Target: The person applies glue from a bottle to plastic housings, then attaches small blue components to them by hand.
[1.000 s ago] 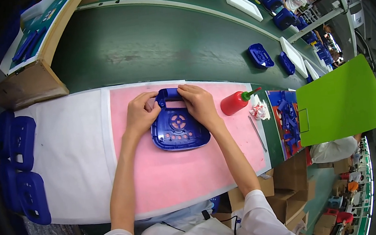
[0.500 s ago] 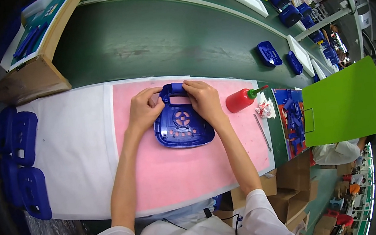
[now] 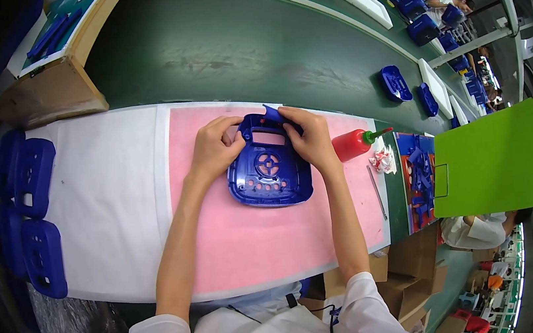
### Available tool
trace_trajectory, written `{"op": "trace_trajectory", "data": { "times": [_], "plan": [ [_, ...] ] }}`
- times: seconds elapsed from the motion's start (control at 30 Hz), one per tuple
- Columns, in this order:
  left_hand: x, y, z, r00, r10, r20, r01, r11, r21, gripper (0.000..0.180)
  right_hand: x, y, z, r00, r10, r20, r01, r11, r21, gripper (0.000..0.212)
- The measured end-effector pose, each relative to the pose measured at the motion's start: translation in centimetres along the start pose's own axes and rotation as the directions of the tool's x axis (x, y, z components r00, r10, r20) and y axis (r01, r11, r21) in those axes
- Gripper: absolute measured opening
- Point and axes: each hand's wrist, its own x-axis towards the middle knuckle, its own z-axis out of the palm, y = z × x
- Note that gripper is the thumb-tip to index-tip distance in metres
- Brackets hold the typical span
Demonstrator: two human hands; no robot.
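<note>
1. Green bench (image 3: 199, 48) is running under everything and beyond the far edge of the pink mat (image 3: 251, 255), my landmark.
2. Pink mat is lying flat in front of the person, probably guarding the plastic from scratches.
3. White sheet (image 3: 111, 205) is covering the area left of the mat, likely for the same reason.
4. Lime-green panel (image 3: 495, 158) is standing out past the mat's right side; can't tell what's carrying it.
5. Blue housings (image 3: 43, 254) are sitting well left of the mat, across the white sheet, presumably grouped to leave working room.
6. Blue shell (image 3: 273, 195) is sitting over the mat's far half, inside face up, handle end pointing away, which is exposing ribs and holes to view. Can't tell if it's fully resting.
7. Left hand (image 3: 216, 149), above the mat, is grasping the shell's handle at its left corner, apparently steadying it.
8. Right hand (image 3: 311, 136), also above the mat, appears to be pinching a blue strip (image 3: 271, 114) tilting up at the handle's top; exact finger contact is partly hidden.
9. Red bottle (image 3: 350, 145) is lying near the mat's right edge, green nozzle pointing outward, within reach.
10. Thin metal rod (image 3: 377, 193) is lying along that edge, likewise handy.
</note>
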Motion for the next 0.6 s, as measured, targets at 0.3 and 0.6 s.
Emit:
{"op": "trace_trajectory", "data": {
  "times": [0.3,0.6],
  "plan": [
    [-0.1,0.1,0.1,1.000,0.008,0.000,-0.008,1.000,-0.003,0.027,-0.2,-1.0,0.5,0.993,-0.077,0.087,0.089,0.986,-0.142,0.028],
    [-0.2,0.0,-0.3,1.000,-0.006,-0.002,0.006,1.000,-0.001,0.028,-0.1,-1.3,1.3,0.991,-0.088,0.102,0.107,0.974,-0.198,0.029]
  ]
}}
